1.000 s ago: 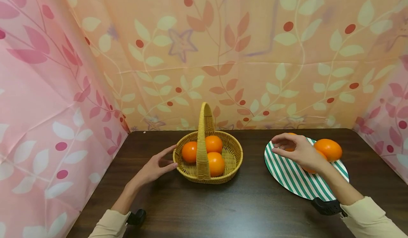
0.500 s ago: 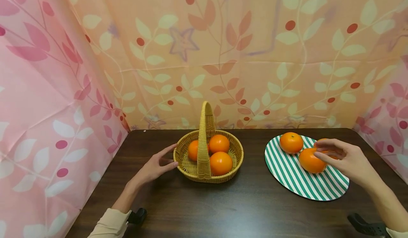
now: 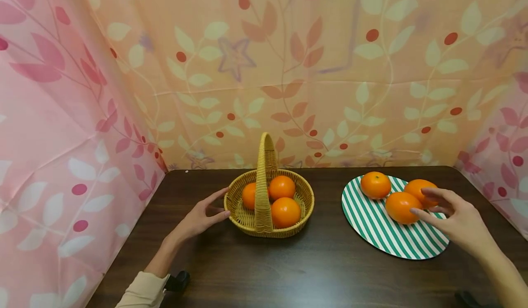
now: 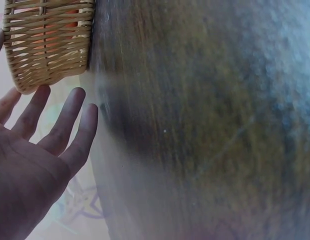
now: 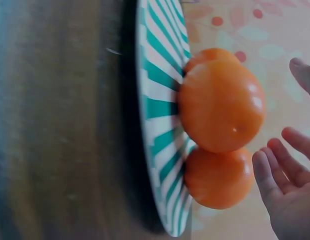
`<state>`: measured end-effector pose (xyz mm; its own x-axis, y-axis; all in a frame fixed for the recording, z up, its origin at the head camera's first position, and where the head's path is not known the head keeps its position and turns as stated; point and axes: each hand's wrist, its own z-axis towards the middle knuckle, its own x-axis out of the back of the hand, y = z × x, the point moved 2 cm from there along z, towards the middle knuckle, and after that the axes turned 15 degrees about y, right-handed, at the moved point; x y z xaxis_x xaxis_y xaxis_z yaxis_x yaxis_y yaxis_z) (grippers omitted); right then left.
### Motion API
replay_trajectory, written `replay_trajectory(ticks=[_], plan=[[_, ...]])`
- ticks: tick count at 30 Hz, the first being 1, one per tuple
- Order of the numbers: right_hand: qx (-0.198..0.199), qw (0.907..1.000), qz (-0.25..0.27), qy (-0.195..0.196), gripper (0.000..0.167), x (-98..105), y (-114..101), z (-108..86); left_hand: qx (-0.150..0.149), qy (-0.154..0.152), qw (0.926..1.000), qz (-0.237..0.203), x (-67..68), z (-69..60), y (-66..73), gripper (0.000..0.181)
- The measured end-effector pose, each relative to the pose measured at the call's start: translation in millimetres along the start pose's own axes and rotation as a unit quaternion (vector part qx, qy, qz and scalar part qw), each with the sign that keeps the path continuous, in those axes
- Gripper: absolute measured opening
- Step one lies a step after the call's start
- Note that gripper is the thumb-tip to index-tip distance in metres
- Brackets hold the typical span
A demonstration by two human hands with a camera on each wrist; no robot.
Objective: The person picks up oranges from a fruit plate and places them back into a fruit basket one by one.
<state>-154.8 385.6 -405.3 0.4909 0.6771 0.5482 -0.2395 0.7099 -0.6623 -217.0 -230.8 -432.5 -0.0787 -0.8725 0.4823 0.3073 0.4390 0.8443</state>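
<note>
My left hand (image 3: pixel 197 221) rests its fingertips and thumb against the left side of a yellow wicker basket (image 3: pixel 303 216); in the left wrist view its relaxed fingers are spread beside the basket's woven wall (image 4: pixel 50 45). Inside the basket lie an orange (image 3: pixel 286 212) at the front, another orange (image 3: pixel 282 187) behind it, and a third orange (image 3: pixel 249 195) partly hidden by the handle. On a green-and-white striped oval mat (image 3: pixel 396 241) sit a front orange (image 3: pixel 401 208), a right orange (image 3: pixel 418 189) and a left orange (image 3: pixel 376 185). My right hand (image 3: pixel 462 221) hovers beside the right orange, holding nothing, fingers and thumb apart.
The dark wooden table (image 3: pixel 280 271) extends between the basket and the mat and in front of both. A patterned orange curtain (image 3: pixel 288 92) stands behind the table, and a pink curtain (image 3: pixel 53 161) borders its left side.
My right hand first moved right and back from the left orange, uncovering the fruit on the mat, then shifted slightly beside the right orange. Oranges in the basket shifted slightly right. The left hand stayed put.
</note>
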Motion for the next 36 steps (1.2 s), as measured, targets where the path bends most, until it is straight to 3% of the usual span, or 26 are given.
replay_trajectory(ticks=[17, 26, 36], plan=[[-0.004, 0.9992, -0.040, 0.000, 0.072, -12, 3, -7.6, 0.001, -0.001, 1.0000, -0.005, 0.2, 0.6, -1.3, 0.070], [0.050, 0.9946, -0.089, 0.020, 0.069, -25, 2, -6.0, 0.006, 0.002, 1.0000, -0.002, 0.7, 0.9, -2.9, 0.071], [0.041, 0.9953, -0.088, 0.010, 0.070, -28, 2, -3.5, 0.006, -0.003, 1.0000, 0.004, 0.6, 1.3, -2.4, 0.071]])
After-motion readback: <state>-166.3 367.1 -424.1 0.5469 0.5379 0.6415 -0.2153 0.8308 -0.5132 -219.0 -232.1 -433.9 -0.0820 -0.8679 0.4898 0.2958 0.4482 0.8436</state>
